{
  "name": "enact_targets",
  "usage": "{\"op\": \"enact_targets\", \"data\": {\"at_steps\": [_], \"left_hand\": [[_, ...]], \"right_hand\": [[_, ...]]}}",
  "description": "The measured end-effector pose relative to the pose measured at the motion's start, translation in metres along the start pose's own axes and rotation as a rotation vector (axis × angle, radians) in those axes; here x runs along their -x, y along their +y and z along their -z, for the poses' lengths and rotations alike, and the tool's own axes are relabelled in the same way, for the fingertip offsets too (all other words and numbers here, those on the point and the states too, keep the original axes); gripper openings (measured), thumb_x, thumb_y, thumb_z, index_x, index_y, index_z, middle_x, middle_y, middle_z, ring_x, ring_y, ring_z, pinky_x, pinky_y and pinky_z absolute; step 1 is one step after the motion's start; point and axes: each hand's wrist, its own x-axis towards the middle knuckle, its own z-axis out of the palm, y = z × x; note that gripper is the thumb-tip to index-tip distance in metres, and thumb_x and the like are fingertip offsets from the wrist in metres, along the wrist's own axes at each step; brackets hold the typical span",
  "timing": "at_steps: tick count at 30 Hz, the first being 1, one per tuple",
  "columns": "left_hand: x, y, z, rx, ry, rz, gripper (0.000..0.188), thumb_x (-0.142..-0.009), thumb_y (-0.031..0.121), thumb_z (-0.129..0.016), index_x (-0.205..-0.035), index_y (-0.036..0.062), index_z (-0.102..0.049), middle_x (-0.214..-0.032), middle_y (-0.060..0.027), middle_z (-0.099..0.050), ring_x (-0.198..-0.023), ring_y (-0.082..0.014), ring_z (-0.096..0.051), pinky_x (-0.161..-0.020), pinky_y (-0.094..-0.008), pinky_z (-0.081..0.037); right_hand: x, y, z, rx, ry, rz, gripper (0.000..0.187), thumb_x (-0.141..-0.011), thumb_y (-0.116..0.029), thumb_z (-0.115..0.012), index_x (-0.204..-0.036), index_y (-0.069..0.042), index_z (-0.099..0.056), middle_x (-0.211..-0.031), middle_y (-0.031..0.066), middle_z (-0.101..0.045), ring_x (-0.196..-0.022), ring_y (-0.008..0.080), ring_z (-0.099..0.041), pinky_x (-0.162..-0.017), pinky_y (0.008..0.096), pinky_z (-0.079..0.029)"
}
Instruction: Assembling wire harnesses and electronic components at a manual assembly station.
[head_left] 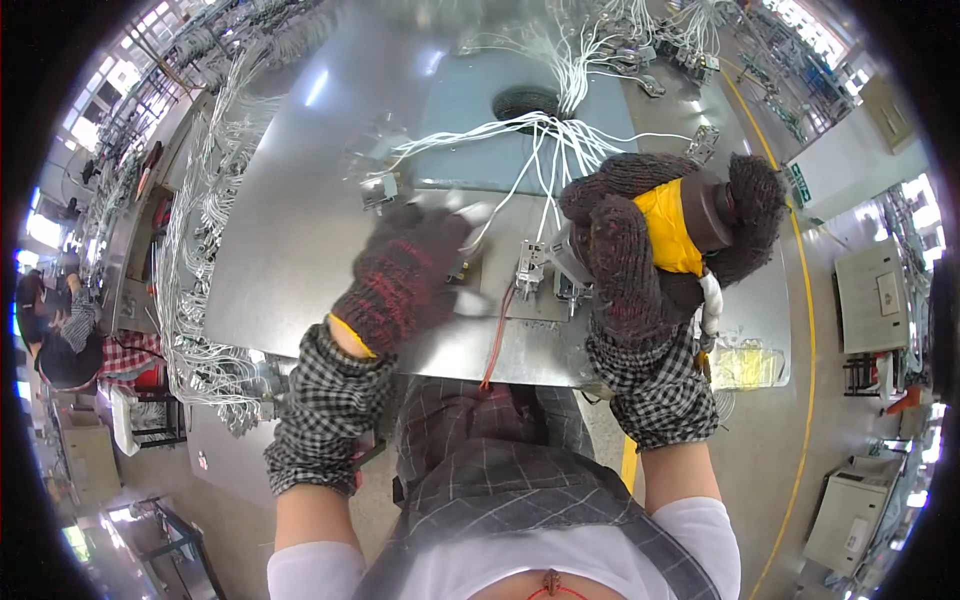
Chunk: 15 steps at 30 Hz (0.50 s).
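My right hand, in a dark knitted glove, is wrapped around a dark hand-held power tool banded with yellow tape. The tool's grey nose points down and left, close to small metal fittings at the ends of white wires. On the left, my left hand wears a dark red and black glove with pale fingertips. Its fingers are spread apart over the metal plate, smeared by motion, and no held thing shows. A red wire runs from the fittings over the table's front edge.
White wires fan out from a dark round hole in the metal table. Another metal fitting lies beyond my left hand. Bundled white wires hang along the left side. A transparent yellowish box sits at right. Another person is far left.
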Motion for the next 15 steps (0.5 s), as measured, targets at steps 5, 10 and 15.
{"op": "enact_targets", "data": {"at_steps": [5,10,15], "left_hand": [[0.009,-0.016,0.003,0.744,-0.421,0.457,0.062,-0.075,0.023,-0.080,-0.132,0.0127,-0.057,-0.119,-0.0115,-0.063,-0.112,-0.0244,-0.061,-0.092,-0.0367,-0.051],[0.002,0.021,0.001,1.658,0.038,0.608,0.062,-0.078,0.017,-0.079,-0.132,0.0005,-0.052,-0.116,-0.0111,-0.062,-0.107,-0.0195,-0.061,-0.091,-0.0330,-0.052],[0.013,0.022,-0.027,0.767,0.164,0.236,0.065,-0.080,0.034,-0.079,-0.133,0.0061,-0.054,-0.107,-0.0103,-0.067,-0.085,-0.0199,-0.067,-0.077,-0.0327,-0.056]], "right_hand": [[0.000,0.002,0.005,-0.018,0.034,-0.099,0.084,-0.081,0.003,-0.074,-0.146,-0.021,-0.027,-0.107,0.0146,-0.062,-0.082,0.0237,-0.068,-0.071,0.0410,-0.062],[-0.002,0.010,0.003,-0.048,0.074,-0.210,0.085,-0.080,0.006,-0.074,-0.146,-0.020,-0.028,-0.106,0.0138,-0.062,-0.082,0.0230,-0.068,-0.070,0.0393,-0.062],[-0.024,0.003,0.016,-0.038,0.090,-0.119,0.081,-0.082,0.002,-0.071,-0.147,-0.018,-0.026,-0.101,0.0150,-0.063,-0.077,0.0237,-0.068,-0.067,0.0390,-0.062]]}}
